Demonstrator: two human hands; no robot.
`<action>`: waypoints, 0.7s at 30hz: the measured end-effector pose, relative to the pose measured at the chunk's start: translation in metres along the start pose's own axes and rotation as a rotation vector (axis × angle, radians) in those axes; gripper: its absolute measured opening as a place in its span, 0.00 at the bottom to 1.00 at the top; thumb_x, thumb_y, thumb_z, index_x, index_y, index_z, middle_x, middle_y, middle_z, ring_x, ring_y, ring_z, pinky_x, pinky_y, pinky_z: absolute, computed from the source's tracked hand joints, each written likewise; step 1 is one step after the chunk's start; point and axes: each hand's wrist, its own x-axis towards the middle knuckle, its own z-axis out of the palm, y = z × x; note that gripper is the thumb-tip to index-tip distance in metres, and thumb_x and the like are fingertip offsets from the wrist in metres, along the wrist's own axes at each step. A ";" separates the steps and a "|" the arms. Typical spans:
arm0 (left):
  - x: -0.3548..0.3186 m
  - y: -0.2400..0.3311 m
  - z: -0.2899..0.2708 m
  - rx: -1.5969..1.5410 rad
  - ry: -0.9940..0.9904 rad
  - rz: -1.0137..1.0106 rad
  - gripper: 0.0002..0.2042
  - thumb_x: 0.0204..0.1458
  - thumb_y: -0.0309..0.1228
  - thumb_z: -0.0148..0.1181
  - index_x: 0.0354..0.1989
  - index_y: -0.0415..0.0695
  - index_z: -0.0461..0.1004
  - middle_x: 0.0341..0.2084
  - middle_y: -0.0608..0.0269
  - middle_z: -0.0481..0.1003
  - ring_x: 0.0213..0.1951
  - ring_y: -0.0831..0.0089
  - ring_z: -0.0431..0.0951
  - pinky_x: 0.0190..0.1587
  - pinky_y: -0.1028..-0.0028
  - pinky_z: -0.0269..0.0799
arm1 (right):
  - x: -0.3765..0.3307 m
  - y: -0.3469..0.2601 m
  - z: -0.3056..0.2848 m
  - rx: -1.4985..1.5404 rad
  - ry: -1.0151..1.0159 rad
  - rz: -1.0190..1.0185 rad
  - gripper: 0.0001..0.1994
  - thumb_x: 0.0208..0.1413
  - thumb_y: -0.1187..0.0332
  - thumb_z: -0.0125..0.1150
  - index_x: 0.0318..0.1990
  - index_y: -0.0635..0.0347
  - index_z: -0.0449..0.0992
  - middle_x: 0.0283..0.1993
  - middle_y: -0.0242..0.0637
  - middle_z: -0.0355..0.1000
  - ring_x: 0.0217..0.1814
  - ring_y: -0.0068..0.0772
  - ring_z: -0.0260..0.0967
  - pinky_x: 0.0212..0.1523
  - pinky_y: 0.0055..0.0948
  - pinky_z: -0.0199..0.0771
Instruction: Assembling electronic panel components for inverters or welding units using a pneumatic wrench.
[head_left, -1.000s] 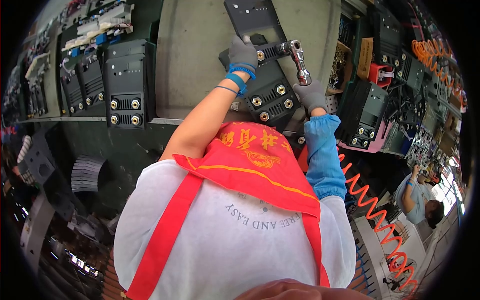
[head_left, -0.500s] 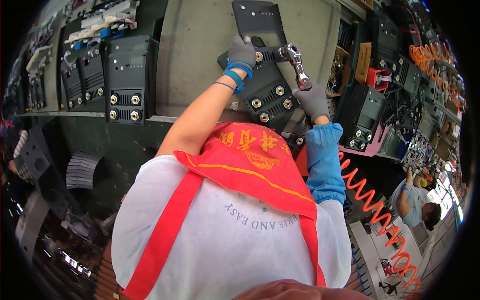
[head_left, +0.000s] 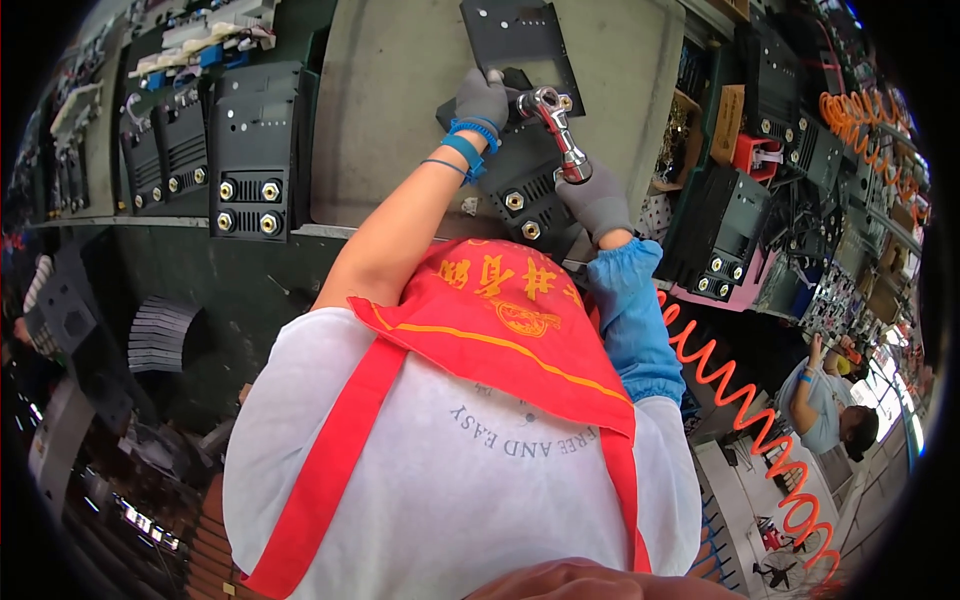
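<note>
Your grey-gloved right fingers (head_left: 574,192) grip the chrome ratchet (head_left: 561,137), shifted leftward off one brass nut (head_left: 567,103), apparently tightened; left fingers (head_left: 484,92) clasp the black panel (head_left: 510,36).

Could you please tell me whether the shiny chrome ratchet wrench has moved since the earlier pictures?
Yes: the shiny chrome ratchet wrench, held in the grey-gloved right hand, has moved leftward, farther from the right edge of the flat grey worktop.
</note>
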 end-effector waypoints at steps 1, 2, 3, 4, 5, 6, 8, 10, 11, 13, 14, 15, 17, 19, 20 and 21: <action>0.000 -0.001 0.003 0.009 0.006 -0.021 0.16 0.56 0.42 0.48 0.38 0.40 0.72 0.36 0.43 0.75 0.42 0.45 0.74 0.45 0.56 0.68 | 0.002 0.004 0.000 0.003 -0.002 -0.002 0.16 0.45 0.58 0.56 0.40 0.54 0.75 0.37 0.48 0.74 0.42 0.53 0.71 0.41 0.42 0.70; -0.001 -0.002 0.003 0.022 0.007 -0.043 0.16 0.56 0.42 0.48 0.38 0.41 0.73 0.36 0.43 0.75 0.42 0.45 0.74 0.45 0.56 0.68 | 0.001 0.005 0.001 0.008 -0.004 0.001 0.16 0.45 0.58 0.56 0.41 0.53 0.75 0.37 0.47 0.74 0.42 0.53 0.71 0.41 0.42 0.70; -0.001 -0.004 0.003 0.024 0.004 -0.045 0.16 0.56 0.42 0.48 0.38 0.41 0.73 0.36 0.43 0.75 0.42 0.45 0.74 0.45 0.56 0.68 | 0.001 0.006 0.002 0.010 -0.006 0.005 0.16 0.45 0.58 0.56 0.41 0.53 0.75 0.37 0.47 0.74 0.42 0.53 0.71 0.41 0.42 0.70; 0.000 -0.005 0.004 0.022 0.003 -0.030 0.16 0.56 0.42 0.48 0.38 0.41 0.73 0.36 0.44 0.75 0.42 0.45 0.74 0.45 0.56 0.68 | 0.000 0.005 0.003 0.019 0.000 -0.010 0.16 0.45 0.58 0.56 0.41 0.53 0.75 0.37 0.47 0.74 0.42 0.53 0.71 0.42 0.41 0.70; -0.002 0.000 0.005 0.018 -0.006 -0.014 0.16 0.57 0.43 0.48 0.38 0.41 0.73 0.36 0.44 0.75 0.42 0.45 0.74 0.45 0.57 0.68 | -0.001 0.007 0.001 0.029 0.011 -0.017 0.17 0.45 0.58 0.57 0.42 0.53 0.75 0.37 0.47 0.75 0.42 0.52 0.71 0.42 0.41 0.70; -0.004 0.004 0.004 0.019 -0.019 -0.013 0.16 0.57 0.43 0.48 0.38 0.41 0.73 0.36 0.44 0.75 0.42 0.45 0.74 0.45 0.57 0.68 | -0.002 0.007 0.001 0.030 0.015 -0.005 0.17 0.45 0.58 0.57 0.42 0.53 0.75 0.37 0.47 0.75 0.42 0.52 0.71 0.42 0.41 0.70; -0.008 0.008 -0.003 -0.004 -0.007 -0.047 0.16 0.57 0.43 0.47 0.39 0.41 0.73 0.35 0.45 0.76 0.42 0.46 0.74 0.46 0.56 0.68 | -0.002 0.002 0.005 -0.030 0.018 0.008 0.17 0.44 0.58 0.57 0.42 0.53 0.75 0.38 0.47 0.75 0.42 0.52 0.71 0.42 0.41 0.71; -0.005 0.007 0.000 0.014 -0.019 -0.092 0.16 0.57 0.42 0.47 0.39 0.41 0.72 0.34 0.45 0.76 0.41 0.46 0.75 0.44 0.56 0.68 | -0.002 -0.002 0.004 -0.050 0.026 0.021 0.17 0.43 0.58 0.58 0.42 0.54 0.75 0.38 0.48 0.75 0.42 0.53 0.71 0.42 0.41 0.71; -0.007 0.010 -0.001 0.026 -0.007 -0.060 0.16 0.58 0.42 0.47 0.39 0.41 0.72 0.33 0.45 0.76 0.41 0.46 0.75 0.43 0.56 0.69 | -0.003 -0.007 0.002 -0.056 0.027 0.028 0.17 0.43 0.59 0.58 0.41 0.54 0.75 0.38 0.48 0.75 0.42 0.53 0.71 0.43 0.41 0.71; -0.006 0.014 -0.003 -0.004 -0.017 -0.018 0.15 0.58 0.41 0.47 0.38 0.39 0.72 0.33 0.43 0.76 0.39 0.45 0.75 0.41 0.56 0.70 | -0.002 -0.007 0.002 -0.058 0.029 0.040 0.17 0.43 0.59 0.58 0.41 0.55 0.75 0.38 0.49 0.75 0.42 0.53 0.71 0.43 0.41 0.71; -0.004 0.015 -0.002 -0.002 -0.018 -0.018 0.15 0.58 0.41 0.47 0.38 0.39 0.72 0.33 0.43 0.76 0.39 0.45 0.75 0.41 0.56 0.70 | 0.001 -0.005 0.001 -0.039 0.015 0.039 0.17 0.43 0.59 0.58 0.41 0.55 0.75 0.38 0.49 0.74 0.42 0.54 0.71 0.43 0.42 0.71; -0.003 0.015 -0.002 0.024 -0.024 -0.007 0.15 0.58 0.40 0.48 0.37 0.39 0.71 0.33 0.42 0.76 0.39 0.45 0.75 0.41 0.56 0.69 | 0.003 -0.003 0.000 -0.021 0.002 0.036 0.17 0.43 0.59 0.58 0.41 0.56 0.75 0.38 0.50 0.74 0.42 0.54 0.71 0.43 0.42 0.71; -0.002 0.014 -0.003 0.052 -0.024 0.002 0.15 0.58 0.39 0.48 0.36 0.38 0.71 0.33 0.42 0.76 0.39 0.45 0.75 0.41 0.56 0.69 | 0.003 -0.001 0.000 -0.025 -0.007 0.035 0.17 0.43 0.59 0.58 0.40 0.56 0.75 0.38 0.50 0.74 0.42 0.54 0.71 0.43 0.42 0.71; -0.004 0.013 0.001 0.022 0.031 0.057 0.15 0.58 0.39 0.48 0.34 0.36 0.71 0.29 0.43 0.76 0.36 0.46 0.76 0.39 0.56 0.70 | 0.004 -0.002 0.000 -0.030 -0.017 0.029 0.17 0.43 0.60 0.58 0.40 0.56 0.75 0.38 0.50 0.74 0.42 0.54 0.71 0.43 0.42 0.71; -0.008 0.018 0.000 0.025 0.035 0.056 0.15 0.58 0.39 0.48 0.34 0.36 0.71 0.29 0.43 0.76 0.36 0.46 0.76 0.39 0.56 0.70 | 0.002 -0.002 0.000 -0.033 -0.008 0.030 0.17 0.43 0.59 0.58 0.40 0.56 0.75 0.38 0.50 0.74 0.42 0.53 0.71 0.43 0.42 0.71; -0.016 0.027 -0.004 -0.022 0.043 0.010 0.15 0.58 0.39 0.49 0.34 0.36 0.71 0.27 0.44 0.76 0.34 0.48 0.77 0.37 0.57 0.70 | 0.000 -0.003 0.001 -0.034 0.003 0.030 0.17 0.43 0.59 0.59 0.40 0.56 0.75 0.38 0.51 0.74 0.42 0.53 0.71 0.43 0.42 0.71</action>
